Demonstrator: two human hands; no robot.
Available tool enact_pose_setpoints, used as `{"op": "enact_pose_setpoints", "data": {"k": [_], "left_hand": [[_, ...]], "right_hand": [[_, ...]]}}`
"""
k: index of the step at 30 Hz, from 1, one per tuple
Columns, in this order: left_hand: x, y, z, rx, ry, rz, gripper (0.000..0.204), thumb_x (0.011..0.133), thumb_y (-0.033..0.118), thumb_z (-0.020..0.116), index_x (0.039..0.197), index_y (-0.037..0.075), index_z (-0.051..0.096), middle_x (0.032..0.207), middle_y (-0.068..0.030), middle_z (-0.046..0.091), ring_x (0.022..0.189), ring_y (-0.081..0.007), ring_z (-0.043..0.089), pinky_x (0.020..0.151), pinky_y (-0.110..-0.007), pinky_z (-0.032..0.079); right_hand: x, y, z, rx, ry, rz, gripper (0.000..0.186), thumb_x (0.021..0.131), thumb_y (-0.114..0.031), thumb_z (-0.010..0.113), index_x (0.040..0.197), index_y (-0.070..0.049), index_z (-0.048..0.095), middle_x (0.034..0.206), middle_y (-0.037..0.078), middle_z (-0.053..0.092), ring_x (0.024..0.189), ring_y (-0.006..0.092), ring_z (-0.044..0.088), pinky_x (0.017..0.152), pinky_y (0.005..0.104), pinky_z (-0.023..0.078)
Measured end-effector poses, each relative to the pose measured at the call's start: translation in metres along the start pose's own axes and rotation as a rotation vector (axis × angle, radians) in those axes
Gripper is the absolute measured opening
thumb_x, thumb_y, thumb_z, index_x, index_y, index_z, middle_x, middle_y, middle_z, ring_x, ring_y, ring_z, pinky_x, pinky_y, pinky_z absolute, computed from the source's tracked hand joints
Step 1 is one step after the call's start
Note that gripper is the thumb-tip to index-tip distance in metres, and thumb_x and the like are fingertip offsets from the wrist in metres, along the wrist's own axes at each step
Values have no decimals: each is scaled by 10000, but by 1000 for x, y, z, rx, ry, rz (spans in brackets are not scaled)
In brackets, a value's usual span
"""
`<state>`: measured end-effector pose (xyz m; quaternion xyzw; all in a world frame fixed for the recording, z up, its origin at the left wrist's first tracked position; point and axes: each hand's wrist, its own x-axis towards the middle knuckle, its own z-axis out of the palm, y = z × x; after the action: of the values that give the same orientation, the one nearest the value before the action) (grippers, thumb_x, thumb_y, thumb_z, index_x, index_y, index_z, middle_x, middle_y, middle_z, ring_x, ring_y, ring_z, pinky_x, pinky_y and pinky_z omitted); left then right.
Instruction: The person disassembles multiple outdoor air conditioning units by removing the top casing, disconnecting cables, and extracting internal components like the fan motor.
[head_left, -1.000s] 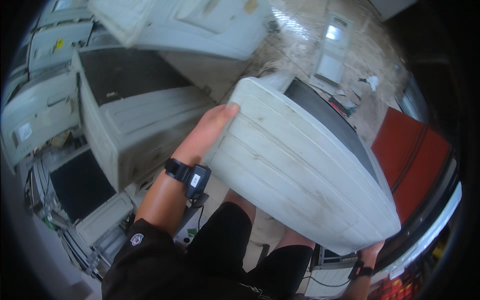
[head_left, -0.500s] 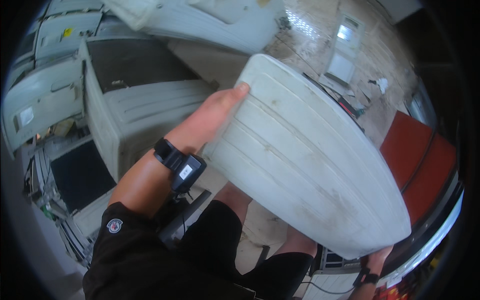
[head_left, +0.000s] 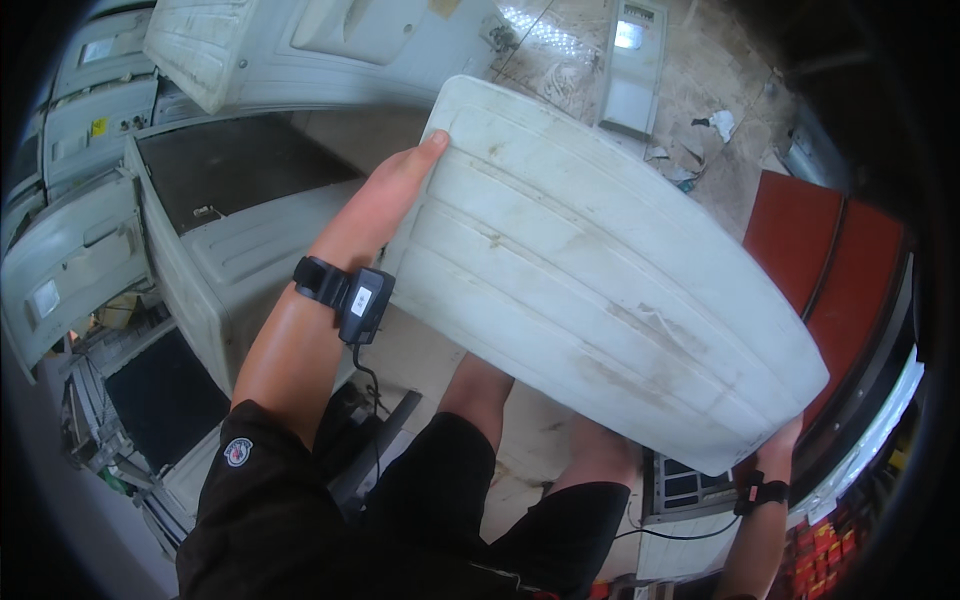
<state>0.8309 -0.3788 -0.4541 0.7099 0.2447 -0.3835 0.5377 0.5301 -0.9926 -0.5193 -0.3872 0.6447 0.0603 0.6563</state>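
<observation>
A large off-white ribbed panel (head_left: 590, 270) with rounded corners and brown smudges fills the middle of the view. It slants from upper left to lower right above my knees. My left hand (head_left: 405, 172) is closed on the panel's upper left edge. Its thumb lies along the face, while its other fingers are hidden behind. At the lower right end my right hand (head_left: 780, 446) grips the panel's edge, its fingers mostly out of sight behind the corner. Each wrist wears a dark strap; the left one carries a small black box (head_left: 366, 306) with a cable.
White appliance casings (head_left: 270, 200) stand on the left, below another big white panel (head_left: 330, 50). A narrow white unit (head_left: 632, 75) and scraps lie on the tiled floor (head_left: 690, 90). Reddish-brown panels (head_left: 810, 270) are at the right. A grille-like frame (head_left: 685, 490) sits by my right leg.
The panel and both my hands now appear a little higher and further left in the view. The surroundings have also shifted left, so my view has turned. Both hands keep their hold.
</observation>
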Motion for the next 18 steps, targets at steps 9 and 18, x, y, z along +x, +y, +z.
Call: {"op": "enact_pose_setpoints", "data": {"k": [9,18], "left_hand": [[13,-18,-10,87,126,62,842,920,653,495,1354,-69,517,1355,-187,558,1253,-250,510,1086,-346,338],[9,-18,-12,76,117,66,837,911,661,496,1313,-71,554,1301,-178,593,1191,-237,545,1055,-333,366]], "right_hand": [[-22,4,28,-43,-12,6,601,1015,-448,263,1433,-60,449,1423,130,523,1277,343,510,1076,456,412],[-30,0,42,-87,7,-29,588,1021,-414,263,1443,-39,424,1441,134,496,1282,344,502,1069,440,419]]}}
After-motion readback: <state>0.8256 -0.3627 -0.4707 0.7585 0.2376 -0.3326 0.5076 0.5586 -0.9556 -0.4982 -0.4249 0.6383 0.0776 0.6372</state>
